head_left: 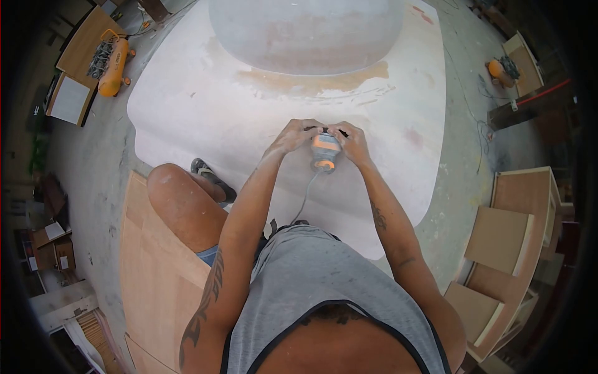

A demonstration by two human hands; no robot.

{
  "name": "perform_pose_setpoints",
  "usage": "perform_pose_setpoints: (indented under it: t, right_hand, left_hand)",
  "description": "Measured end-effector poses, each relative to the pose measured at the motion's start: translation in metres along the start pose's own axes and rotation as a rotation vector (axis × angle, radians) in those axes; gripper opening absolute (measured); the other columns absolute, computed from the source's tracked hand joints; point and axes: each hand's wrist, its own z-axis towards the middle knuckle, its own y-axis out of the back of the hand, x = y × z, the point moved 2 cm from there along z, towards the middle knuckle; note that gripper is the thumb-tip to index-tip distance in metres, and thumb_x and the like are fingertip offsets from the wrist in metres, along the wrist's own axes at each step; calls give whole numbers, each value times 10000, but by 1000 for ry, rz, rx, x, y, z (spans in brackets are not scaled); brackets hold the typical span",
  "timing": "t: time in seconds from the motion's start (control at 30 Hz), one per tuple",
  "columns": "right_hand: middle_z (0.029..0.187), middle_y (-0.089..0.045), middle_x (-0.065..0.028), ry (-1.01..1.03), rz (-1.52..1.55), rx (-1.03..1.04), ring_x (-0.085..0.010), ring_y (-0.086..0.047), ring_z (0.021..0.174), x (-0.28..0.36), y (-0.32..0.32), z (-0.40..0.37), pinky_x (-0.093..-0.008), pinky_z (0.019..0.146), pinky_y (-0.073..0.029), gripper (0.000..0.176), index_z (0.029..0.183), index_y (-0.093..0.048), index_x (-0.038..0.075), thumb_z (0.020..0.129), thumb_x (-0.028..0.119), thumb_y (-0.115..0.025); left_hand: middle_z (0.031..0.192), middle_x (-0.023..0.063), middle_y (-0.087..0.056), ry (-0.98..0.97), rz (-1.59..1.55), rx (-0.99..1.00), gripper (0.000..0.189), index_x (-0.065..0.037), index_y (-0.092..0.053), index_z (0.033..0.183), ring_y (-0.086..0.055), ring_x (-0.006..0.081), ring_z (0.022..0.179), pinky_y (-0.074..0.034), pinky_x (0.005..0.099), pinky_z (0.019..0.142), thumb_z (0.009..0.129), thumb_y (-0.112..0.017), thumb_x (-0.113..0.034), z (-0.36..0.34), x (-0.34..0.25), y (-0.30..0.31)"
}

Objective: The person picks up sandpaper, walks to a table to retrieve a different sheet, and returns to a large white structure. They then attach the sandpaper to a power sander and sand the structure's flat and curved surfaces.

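A grey and orange power sander (325,144) sits on a large whitish, dusty sheet (212,118). Both hands grip its far end from either side: my left hand (296,134) on the left, my right hand (352,142) on the right, with fingers curled and thumbs nearly meeting on top. The sander's underside is hidden. Its grey cord (305,198) runs back toward my body. Beyond the hands lie a tan, scuffed patch (280,83) and a smooth grey rounded form (305,37).
A wooden panel (149,262) lies beside my bent left knee. Orange air compressors (113,70) stand at far left and far right (502,72). Wooden cabinet pieces (498,240) are on the right. A cable (481,140) trails over the concrete floor.
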Motion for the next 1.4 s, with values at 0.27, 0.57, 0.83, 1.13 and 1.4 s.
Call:
perform_pose_setpoints:
  t: [0.27,0.57,0.83,1.13,1.4]
  right_hand:
    - [1059,-767,-112,0,83,101,-193,-704,995,1,11,-1,-326,936,-526,170,1035,-772,-18,925,112,-772]
    - [1071,-726,-70,-14,103,141,-158,-655,1017,5,-5,-1,-309,942,-502,172,1061,-721,-5,927,92,-765]
    - [1091,-725,-71,-54,175,190,-164,-653,1050,-4,-4,1,-310,982,-490,157,1050,-719,4,941,112,-752]
    - [1083,-731,-69,-71,195,130,-160,-653,1054,-11,-8,-5,-310,980,-487,140,1041,-722,7,967,125,-735]
    - [1063,-736,-70,-48,137,113,-159,-655,1028,-4,-6,-6,-312,970,-486,144,1029,-734,3,950,122,-751]
  left_hand:
    - [1236,125,-749,-3,124,193,335,-82,-731,1286,-658,248,1221,-453,406,1117,992,-675,-233,13,6,9]
    - [1337,99,-690,48,-238,340,362,-72,-714,1278,-560,247,1326,-366,399,1187,927,-734,-160,9,27,18]
    - [1343,91,-689,58,-305,339,411,-90,-723,1294,-555,248,1323,-346,400,1193,898,-778,-185,14,43,18]
    - [1332,101,-718,28,-69,239,408,-112,-732,1325,-594,258,1303,-375,405,1189,934,-701,-225,2,25,20]
    - [1251,132,-755,-46,211,234,386,-93,-740,1299,-679,255,1182,-472,387,1103,920,-676,-122,8,6,25]
